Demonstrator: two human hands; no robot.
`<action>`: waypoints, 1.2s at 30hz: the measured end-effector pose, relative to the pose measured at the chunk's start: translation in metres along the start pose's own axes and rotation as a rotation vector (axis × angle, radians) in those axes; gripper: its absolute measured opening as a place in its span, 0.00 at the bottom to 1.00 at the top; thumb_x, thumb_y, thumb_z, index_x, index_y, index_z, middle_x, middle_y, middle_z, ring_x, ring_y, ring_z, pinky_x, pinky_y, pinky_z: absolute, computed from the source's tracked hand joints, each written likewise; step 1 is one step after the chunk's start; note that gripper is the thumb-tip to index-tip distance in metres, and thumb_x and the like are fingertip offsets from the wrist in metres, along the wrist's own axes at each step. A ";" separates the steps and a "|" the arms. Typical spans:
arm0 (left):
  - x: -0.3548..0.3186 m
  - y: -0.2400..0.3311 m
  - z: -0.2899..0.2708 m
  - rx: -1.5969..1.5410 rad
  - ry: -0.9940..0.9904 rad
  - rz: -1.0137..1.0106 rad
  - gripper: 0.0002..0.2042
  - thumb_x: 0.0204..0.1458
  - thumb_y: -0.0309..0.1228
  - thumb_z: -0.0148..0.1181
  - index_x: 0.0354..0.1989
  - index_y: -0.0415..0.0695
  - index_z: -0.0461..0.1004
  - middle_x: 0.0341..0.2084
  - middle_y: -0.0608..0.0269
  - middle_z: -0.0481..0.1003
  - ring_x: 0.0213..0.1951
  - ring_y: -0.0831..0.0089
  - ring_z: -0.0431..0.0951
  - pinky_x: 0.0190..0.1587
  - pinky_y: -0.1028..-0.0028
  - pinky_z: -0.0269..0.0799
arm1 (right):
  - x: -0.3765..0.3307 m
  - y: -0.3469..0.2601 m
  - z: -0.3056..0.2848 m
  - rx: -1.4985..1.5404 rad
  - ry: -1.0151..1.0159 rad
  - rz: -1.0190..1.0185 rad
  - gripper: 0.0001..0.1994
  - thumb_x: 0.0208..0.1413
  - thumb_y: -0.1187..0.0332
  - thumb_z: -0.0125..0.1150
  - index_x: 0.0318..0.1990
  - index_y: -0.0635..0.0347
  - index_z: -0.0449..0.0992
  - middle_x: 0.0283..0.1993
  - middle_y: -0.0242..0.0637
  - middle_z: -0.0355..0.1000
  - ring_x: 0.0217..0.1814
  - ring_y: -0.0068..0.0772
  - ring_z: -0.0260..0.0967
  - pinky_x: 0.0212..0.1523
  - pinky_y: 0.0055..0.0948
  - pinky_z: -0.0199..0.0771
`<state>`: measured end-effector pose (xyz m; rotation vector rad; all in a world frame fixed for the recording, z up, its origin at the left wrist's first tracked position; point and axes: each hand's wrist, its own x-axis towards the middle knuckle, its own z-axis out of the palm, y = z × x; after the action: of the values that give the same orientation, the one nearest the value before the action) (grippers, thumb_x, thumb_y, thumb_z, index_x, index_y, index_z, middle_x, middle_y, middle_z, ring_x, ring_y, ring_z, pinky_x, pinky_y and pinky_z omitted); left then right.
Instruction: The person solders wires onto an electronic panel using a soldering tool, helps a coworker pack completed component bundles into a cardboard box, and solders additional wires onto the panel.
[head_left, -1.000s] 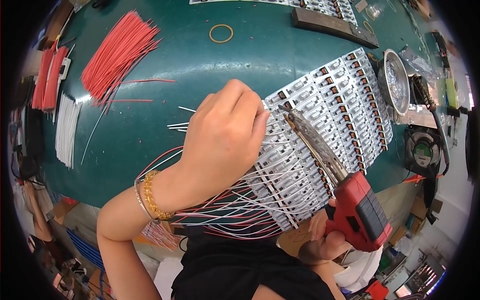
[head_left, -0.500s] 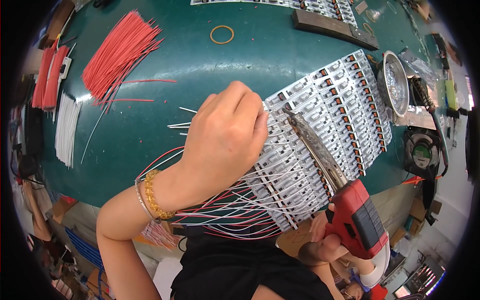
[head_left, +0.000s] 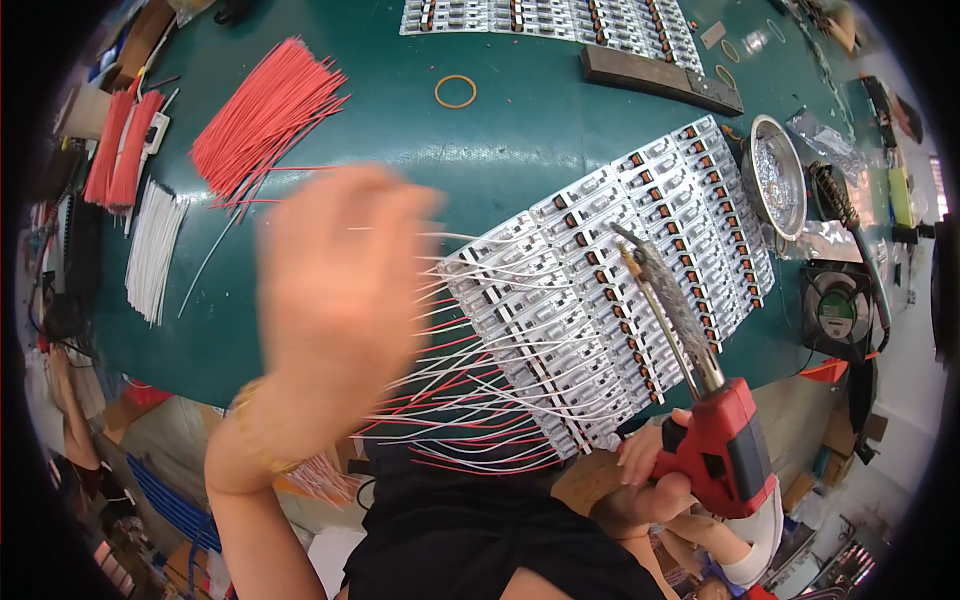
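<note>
A silver panel of small circuit boards (head_left: 600,275) lies slanted on the green table, with many white and red wires (head_left: 465,400) trailing off its left edge. My left hand (head_left: 345,275) hovers left of the panel, smeared by motion. A white wire lies near its fingers, but I cannot make out whether the hand grips it. At the panel's near right corner my right hand (head_left: 650,470) is closed round the handle of a red and black soldering gun (head_left: 725,445). The gun's dark tip points up and left over the boards.
Loose red wires (head_left: 265,125) and white wires (head_left: 155,255) lie at the left. Far off are more board panels (head_left: 550,18), a dark bar (head_left: 660,80) and a rubber band (head_left: 455,107). A metal bowl (head_left: 757,180) and a small fan (head_left: 838,310) stand at the right.
My left hand has moved left, away from the panel's upper left corner, uncovering the wires there. The soldering gun has shifted slightly right, still in my right hand.
</note>
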<state>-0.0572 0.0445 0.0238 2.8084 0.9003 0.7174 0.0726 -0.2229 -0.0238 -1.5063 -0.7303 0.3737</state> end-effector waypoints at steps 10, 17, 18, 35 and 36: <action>-0.113 -0.223 -0.055 0.333 0.018 -0.562 0.05 0.53 0.25 0.56 0.36 0.37 0.71 0.30 0.52 0.72 0.33 0.58 0.73 0.39 0.66 0.68 | 0.006 -0.004 -0.002 0.254 -0.170 0.049 0.36 0.57 0.45 0.53 0.57 0.73 0.56 0.11 0.28 0.59 0.10 0.21 0.55 0.16 0.22 0.60; -0.104 -0.211 -0.054 0.304 0.028 -0.627 0.05 0.53 0.25 0.56 0.30 0.36 0.69 0.24 0.56 0.70 0.28 0.63 0.72 0.35 0.69 0.67 | -0.003 -0.009 0.000 0.203 -0.027 0.111 0.36 0.57 0.45 0.53 0.58 0.72 0.56 0.12 0.28 0.59 0.10 0.22 0.55 0.17 0.23 0.61; -0.106 -0.210 -0.058 0.321 0.088 -0.559 0.05 0.53 0.25 0.56 0.30 0.37 0.70 0.24 0.57 0.70 0.27 0.66 0.72 0.34 0.71 0.67 | -0.003 -0.009 0.000 0.201 -0.029 0.109 0.36 0.57 0.45 0.53 0.58 0.72 0.56 0.11 0.28 0.58 0.10 0.22 0.55 0.16 0.23 0.60; -0.019 -0.067 -0.023 -0.404 -0.115 -0.409 0.02 0.46 0.22 0.63 0.27 0.38 0.76 0.21 0.62 0.71 0.23 0.75 0.69 0.26 0.76 0.64 | 0.004 -0.007 0.004 0.239 0.036 0.151 0.41 0.53 0.43 0.57 0.56 0.76 0.54 0.11 0.31 0.59 0.09 0.23 0.55 0.15 0.23 0.61; -0.013 -0.054 -0.016 -0.481 -0.110 -0.320 0.02 0.46 0.22 0.63 0.27 0.38 0.76 0.21 0.62 0.71 0.24 0.73 0.71 0.27 0.75 0.65 | 0.003 0.004 0.002 0.278 -0.015 0.116 0.42 0.53 0.41 0.56 0.56 0.77 0.55 0.10 0.30 0.59 0.09 0.23 0.55 0.14 0.22 0.61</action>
<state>-0.1023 0.0811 0.0196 2.1990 0.9721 0.6236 0.0744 -0.2187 -0.0268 -1.2857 -0.5781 0.5516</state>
